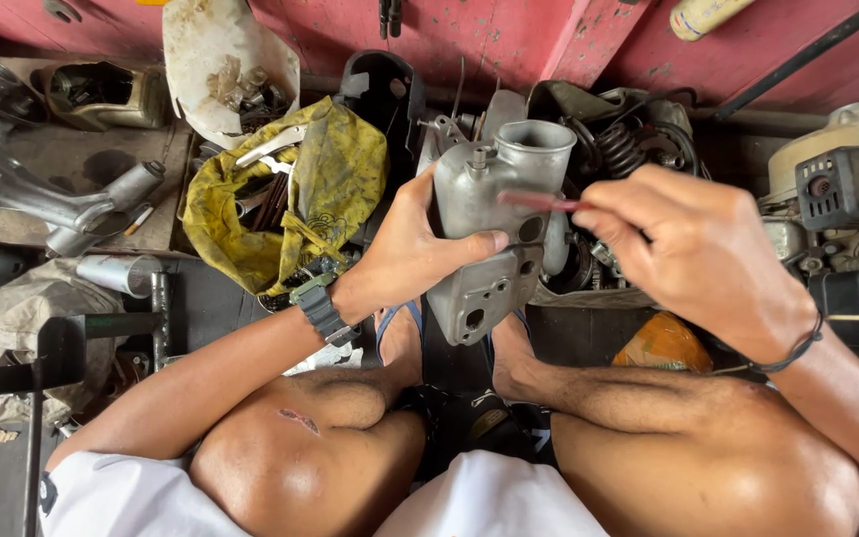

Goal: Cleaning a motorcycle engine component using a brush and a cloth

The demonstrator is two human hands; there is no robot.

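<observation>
Bare knees, left hand (412, 249) gripping grey metal engine casing (494, 224) — right hand (683, 254) fingers pinching thin red tool (539, 202)

A repair workshop: greasy grey metal engine parts (22, 189), a coiled black spring (620, 149) and a stained yellow rag (335, 179) crowd the floor beneath a red-painted wall (509, 35).

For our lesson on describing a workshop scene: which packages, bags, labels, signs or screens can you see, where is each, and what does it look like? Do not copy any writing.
Yellow bag: crumpled, stained, printed with a dark design, lying open behind the left hand.
Orange bag: small, crinkled, below the right hand, by the knee.
White plastic container: cut open, dirty, at top left, small metal parts inside.
Signs or screens: none visible.
</observation>
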